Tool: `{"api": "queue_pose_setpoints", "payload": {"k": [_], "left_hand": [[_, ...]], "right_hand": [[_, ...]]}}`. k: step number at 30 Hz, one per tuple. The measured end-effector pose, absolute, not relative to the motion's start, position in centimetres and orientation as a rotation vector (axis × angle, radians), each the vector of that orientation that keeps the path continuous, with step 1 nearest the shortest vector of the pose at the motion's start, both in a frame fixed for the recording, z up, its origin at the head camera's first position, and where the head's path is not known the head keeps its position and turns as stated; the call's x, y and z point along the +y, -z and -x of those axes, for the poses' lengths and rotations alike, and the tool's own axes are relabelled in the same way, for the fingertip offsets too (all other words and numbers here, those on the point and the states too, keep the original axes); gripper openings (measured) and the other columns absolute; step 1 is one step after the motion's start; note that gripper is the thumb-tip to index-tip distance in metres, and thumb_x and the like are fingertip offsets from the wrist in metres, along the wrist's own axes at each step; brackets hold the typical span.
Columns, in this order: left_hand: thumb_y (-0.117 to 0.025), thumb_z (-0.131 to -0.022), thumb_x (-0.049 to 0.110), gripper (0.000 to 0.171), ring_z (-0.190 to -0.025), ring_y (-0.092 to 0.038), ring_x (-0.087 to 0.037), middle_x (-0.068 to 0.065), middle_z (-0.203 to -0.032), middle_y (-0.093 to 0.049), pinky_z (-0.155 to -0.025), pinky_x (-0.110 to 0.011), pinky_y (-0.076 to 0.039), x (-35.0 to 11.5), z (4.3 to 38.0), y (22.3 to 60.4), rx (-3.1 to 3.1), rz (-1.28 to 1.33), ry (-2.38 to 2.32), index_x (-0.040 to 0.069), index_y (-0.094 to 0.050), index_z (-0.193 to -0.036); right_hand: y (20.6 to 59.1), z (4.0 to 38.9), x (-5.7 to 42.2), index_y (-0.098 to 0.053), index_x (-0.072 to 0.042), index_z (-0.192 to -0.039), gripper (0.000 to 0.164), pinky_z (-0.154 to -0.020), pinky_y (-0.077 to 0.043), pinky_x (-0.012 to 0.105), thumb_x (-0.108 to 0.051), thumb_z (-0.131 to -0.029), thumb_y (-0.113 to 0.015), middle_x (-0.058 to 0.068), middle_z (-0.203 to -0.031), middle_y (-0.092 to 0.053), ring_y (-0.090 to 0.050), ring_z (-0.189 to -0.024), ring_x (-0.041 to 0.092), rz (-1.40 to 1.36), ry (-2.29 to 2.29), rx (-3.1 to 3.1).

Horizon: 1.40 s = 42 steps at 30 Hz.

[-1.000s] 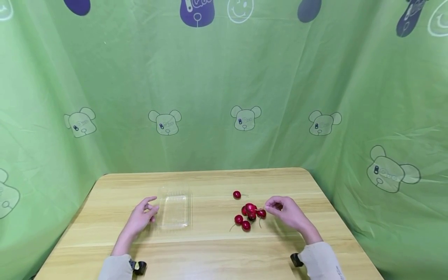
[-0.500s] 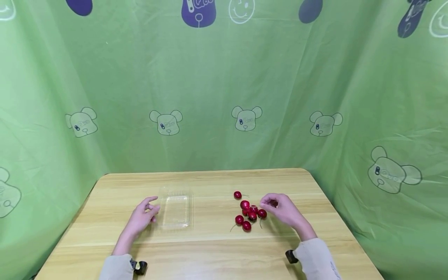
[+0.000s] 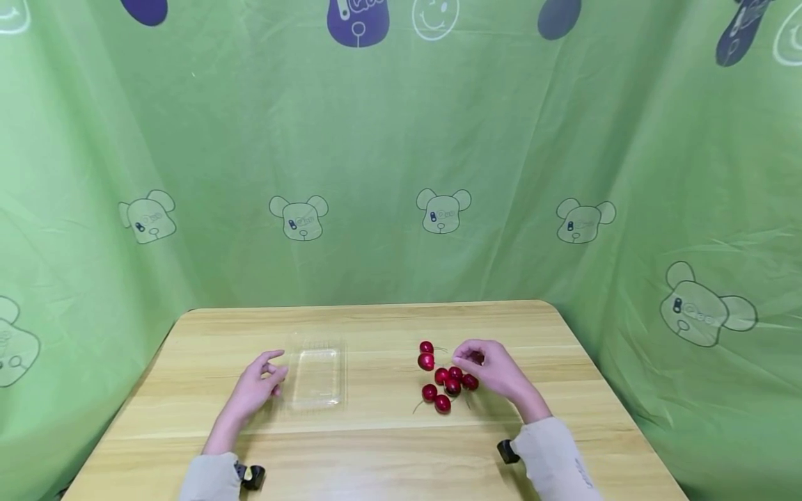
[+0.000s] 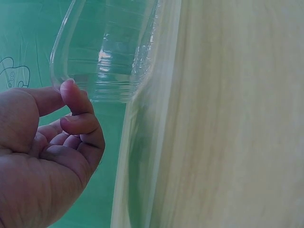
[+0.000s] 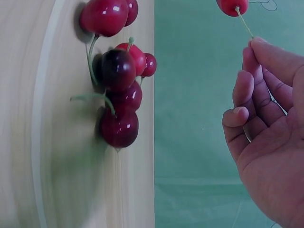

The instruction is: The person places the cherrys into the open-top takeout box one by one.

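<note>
My right hand [image 3: 489, 363] pinches a thin stem between thumb and index fingertip, and a red cherry [image 5: 232, 5] hangs at the stem's far end. In the head view that cherry shows just in front of a lone cherry [image 3: 426, 346]. Below and left of the hand lies a cluster of several dark red cherries [image 3: 452, 387], some with green stems. My left hand [image 3: 255, 381] is at the left edge of a clear plastic container [image 3: 319, 403], its fingers loosely bent. The left wrist view has its fingertips [image 4: 71, 88] right at the container's rim.
A light wood-grain table [image 3: 376, 452] carries everything, with its far corners rounded. Green curtains [image 3: 376, 139] printed with bear faces hang behind it and on both sides.
My right hand has moved left and slightly away from me, carrying the cherry by its stem from over the cluster to beside the lone cherry. The left hand and container stay put.
</note>
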<state>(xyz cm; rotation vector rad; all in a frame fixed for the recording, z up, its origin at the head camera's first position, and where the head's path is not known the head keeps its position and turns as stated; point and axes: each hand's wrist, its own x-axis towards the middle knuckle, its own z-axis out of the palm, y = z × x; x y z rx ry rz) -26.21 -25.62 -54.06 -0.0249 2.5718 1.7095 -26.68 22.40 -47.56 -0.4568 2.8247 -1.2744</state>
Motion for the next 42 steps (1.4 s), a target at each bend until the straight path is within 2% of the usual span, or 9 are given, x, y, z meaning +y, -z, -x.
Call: {"api": "queue_pose_setpoints", "payload": {"k": [11, 15, 31, 42], "left_hand": [[-0.060, -0.106, 0.015, 0.053, -0.070, -0.064, -0.019, -0.022, -0.105, -0.067, -0.065, -0.027, -0.053, -25.6, 26.3, 54.1, 2.579, 0.020, -1.710, 0.002, -0.042, -0.154], [-0.060, -0.106, 0.015, 0.053, -0.070, -0.064, -0.019, -0.022, -0.105, -0.067, -0.065, -0.027, -0.053, -25.6, 26.3, 54.1, 2.581, 0.022, -1.708, 0.002, -0.042, -0.154], [-0.060, -0.105, 0.015, 0.054, -0.072, -0.063, -0.021, -0.019, -0.103, -0.066, -0.063, -0.026, -0.052, -25.4, 26.2, 54.3, 2.547, 0.034, -1.739, 0.003, -0.041, -0.155], [-0.061, -0.105, 0.013, 0.053, -0.070, -0.062, -0.019, -0.020, -0.102, -0.065, -0.062, -0.026, -0.052, -25.1, 26.4, 54.3, 2.543, 0.038, -1.762, 0.003, -0.042, -0.154]], "right_hand": [[47.4, 27.4, 20.2, -0.075, -0.010, -0.103, 0.012, -0.084, -0.054, 0.028, -0.020, -0.097, -0.073, 0.001, -0.094, -0.073, -0.064, -0.089, 0.014, 0.473, 1.325, 2.788], [47.4, 27.8, 19.4, -0.076, -0.009, -0.103, 0.012, -0.082, -0.054, 0.027, -0.019, -0.097, -0.073, -0.001, -0.092, -0.072, -0.063, -0.087, 0.013, 0.507, 1.322, 2.794], [48.0, 28.8, 15.5, -0.075, -0.016, -0.099, 0.005, -0.077, -0.053, 0.025, -0.020, -0.097, -0.074, -0.003, -0.092, -0.070, -0.062, -0.084, 0.012, 0.507, 1.361, 2.760], [48.1, 29.4, 13.0, -0.076, -0.015, -0.098, 0.007, -0.075, -0.052, 0.025, -0.021, -0.098, -0.073, -0.003, -0.089, -0.070, -0.061, -0.082, 0.013, 0.589, 1.387, 2.728]]}}
